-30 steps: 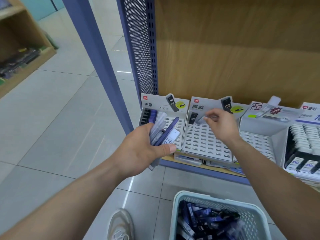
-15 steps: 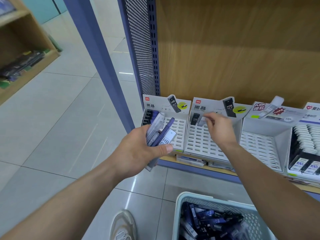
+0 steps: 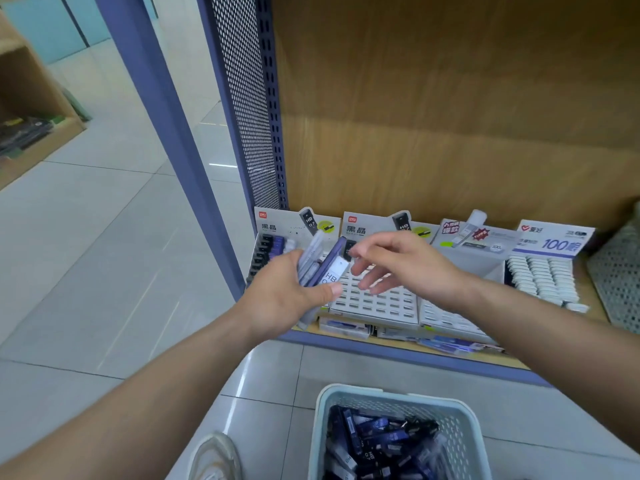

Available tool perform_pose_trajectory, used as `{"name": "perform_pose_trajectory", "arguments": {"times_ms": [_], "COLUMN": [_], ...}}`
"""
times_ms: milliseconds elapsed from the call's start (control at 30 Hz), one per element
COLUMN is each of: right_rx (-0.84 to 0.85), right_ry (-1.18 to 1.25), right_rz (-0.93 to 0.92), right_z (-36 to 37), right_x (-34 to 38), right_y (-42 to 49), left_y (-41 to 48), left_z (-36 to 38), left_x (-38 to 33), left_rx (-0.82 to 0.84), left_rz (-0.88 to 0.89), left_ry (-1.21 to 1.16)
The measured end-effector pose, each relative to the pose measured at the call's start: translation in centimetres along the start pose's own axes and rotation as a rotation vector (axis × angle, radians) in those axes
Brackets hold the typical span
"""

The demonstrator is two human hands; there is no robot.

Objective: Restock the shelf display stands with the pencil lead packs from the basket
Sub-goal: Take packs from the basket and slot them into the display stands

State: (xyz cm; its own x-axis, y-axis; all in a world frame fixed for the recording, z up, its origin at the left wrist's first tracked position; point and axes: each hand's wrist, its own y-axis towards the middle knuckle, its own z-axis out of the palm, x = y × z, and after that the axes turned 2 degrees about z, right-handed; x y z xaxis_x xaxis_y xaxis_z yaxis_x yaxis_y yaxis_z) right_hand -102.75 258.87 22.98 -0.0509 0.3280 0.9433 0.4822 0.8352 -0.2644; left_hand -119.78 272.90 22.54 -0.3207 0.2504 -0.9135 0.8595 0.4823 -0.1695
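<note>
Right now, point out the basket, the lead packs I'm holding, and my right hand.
basket (image 3: 381, 392): head view, on its pale far rim.
held lead packs (image 3: 327, 268): head view, on the purple pack's face.
right hand (image 3: 410, 268): head view, on the middle of the hand.

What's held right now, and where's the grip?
Left hand grips a bunch of pencil lead packs at their lower ends, thumb across the front. Right hand holds nothing.

Display stands (image 3: 377, 303) in a row on far shelf (image 3: 398, 355), basket (image 3: 398, 396) holding pencil lead packs (image 3: 381, 434) on near floor (image 3: 104, 271)
</note>
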Motion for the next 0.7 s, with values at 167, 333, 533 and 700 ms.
{"name": "perform_pose_trajectory", "arguments": {"times_ms": [167, 333, 533, 700], "right_rx": [-0.034, -0.061, -0.318, -0.405], "right_ry": [0.169, 0.275, 0.153, -0.253], "right_rz": [0.034, 0.061, 0.012, 0.004], "right_z": [0.6, -1.2, -4.7, -5.0], "right_x": [0.4, -0.5, -4.0, -7.6], "right_y": [-2.9, -1.5, 3.3, 7.2], "left_y": [-0.2, -0.2, 0.5, 0.7], "left_z": [2.5, 2.4, -0.1, -1.1], "left_x": [-1.6, -1.6, 0.0, 1.4], "left_rx": [0.089, 0.042, -0.082, -0.064], "left_rz": [0.067, 0.029, -0.049, -0.077], "left_ry": [-0.023, -0.08, 0.005, 0.07]}}
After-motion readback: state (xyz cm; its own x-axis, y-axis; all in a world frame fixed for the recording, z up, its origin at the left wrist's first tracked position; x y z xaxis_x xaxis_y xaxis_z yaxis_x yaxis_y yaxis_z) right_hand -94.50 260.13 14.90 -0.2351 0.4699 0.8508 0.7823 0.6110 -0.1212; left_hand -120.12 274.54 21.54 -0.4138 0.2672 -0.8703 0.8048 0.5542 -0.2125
